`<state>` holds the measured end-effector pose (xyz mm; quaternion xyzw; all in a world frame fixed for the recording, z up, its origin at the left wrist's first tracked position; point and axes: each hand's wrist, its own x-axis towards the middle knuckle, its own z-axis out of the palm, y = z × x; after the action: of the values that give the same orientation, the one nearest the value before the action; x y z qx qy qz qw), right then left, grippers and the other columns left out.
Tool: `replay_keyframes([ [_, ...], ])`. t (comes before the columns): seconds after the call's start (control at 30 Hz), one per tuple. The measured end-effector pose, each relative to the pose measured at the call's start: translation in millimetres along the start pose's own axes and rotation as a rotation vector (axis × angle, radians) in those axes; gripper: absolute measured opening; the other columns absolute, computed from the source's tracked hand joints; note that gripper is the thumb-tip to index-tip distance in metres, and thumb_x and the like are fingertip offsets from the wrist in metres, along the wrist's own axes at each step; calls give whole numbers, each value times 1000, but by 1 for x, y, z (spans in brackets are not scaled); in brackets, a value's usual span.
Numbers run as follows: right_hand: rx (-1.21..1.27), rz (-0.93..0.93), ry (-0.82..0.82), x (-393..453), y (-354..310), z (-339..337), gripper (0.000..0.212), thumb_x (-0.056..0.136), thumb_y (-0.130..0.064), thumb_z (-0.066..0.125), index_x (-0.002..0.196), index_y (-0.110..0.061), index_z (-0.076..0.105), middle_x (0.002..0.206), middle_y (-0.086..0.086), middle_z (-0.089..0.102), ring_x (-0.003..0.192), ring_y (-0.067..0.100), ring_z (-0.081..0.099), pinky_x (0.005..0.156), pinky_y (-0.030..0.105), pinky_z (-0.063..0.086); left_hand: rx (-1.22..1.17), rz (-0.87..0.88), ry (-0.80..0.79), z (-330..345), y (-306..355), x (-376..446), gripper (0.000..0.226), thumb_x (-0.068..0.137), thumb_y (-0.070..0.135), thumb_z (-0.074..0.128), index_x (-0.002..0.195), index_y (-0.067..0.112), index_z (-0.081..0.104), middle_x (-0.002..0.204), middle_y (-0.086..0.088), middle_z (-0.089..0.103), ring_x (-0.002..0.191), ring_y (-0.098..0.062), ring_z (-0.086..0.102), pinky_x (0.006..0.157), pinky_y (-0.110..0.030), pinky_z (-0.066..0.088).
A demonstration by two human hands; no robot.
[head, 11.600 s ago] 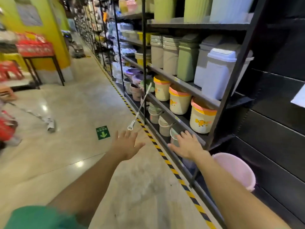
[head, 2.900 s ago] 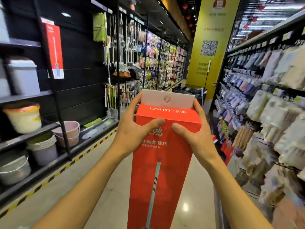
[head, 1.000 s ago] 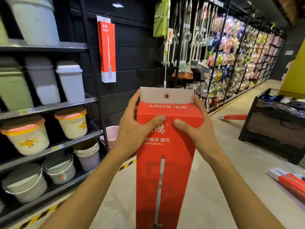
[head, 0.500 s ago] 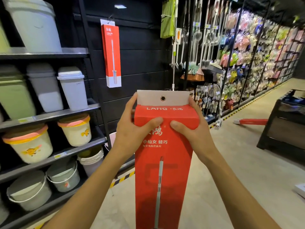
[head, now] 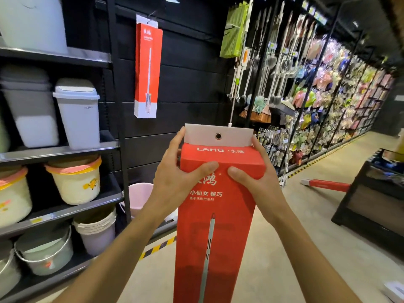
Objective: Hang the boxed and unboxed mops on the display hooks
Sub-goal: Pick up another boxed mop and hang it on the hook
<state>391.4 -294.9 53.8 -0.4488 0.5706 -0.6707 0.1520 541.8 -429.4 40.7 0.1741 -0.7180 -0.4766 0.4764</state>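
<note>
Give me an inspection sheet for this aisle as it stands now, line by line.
Surface: beige shop floor, yellow-black strip along the shelving.
Job's things: red mop box held upright, hang hole in its white tab; a second boxed mop hangs on the black wall panel; a third box lies on the floor.
Clutter: pink bucket on the floor.
Grippers: left hand and right hand grip the box top.
Cables: nothing seen.
Surroundings: bins and pails on shelves, hanging brushes and brooms.
</note>
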Motion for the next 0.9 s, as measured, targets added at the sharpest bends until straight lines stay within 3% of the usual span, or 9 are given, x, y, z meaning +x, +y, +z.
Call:
replay_keyframes([
  [0.1,-17,-11,-13,30,10,10,108,60,-50,87,153,-50,31,137,-9,58,112,11,71,80,31,63,-1,7,11,-6,-17,28,114,52,92,73,152,58,27,138,15,59,117,-15,69,92,-49,62],
  [0.23,-9,-33,-15,67,25,20,100,65,-43,88,148,-53,35,135,-9,61,111,13,71,81,32,63,6,10,20,-12,-33,61,112,56,85,76,153,56,27,138,10,60,117,-17,69,91,-49,62],
  [0.4,6,-32,-38,108,46,28,111,59,-54,85,154,-49,30,139,-8,58,114,14,70,87,39,63,37,-6,41,-16,-52,93,112,59,81,78,155,54,28,138,11,60,116,-15,70,91,-47,63],
  [0.7,131,-57,-110,187,95,27,97,68,-37,86,151,-43,36,131,-10,62,110,9,70,79,27,62,134,-19,116,0,-87,152,105,62,76,77,153,54,30,134,21,60,116,-7,68,95,-44,62],
  [0.9,176,-70,-201,252,119,13,101,58,-52,83,146,-48,36,132,-15,60,114,6,68,89,31,62,185,-12,186,26,-101,195,102,63,73,78,151,54,31,135,19,60,119,-9,68,96,-46,61],
])
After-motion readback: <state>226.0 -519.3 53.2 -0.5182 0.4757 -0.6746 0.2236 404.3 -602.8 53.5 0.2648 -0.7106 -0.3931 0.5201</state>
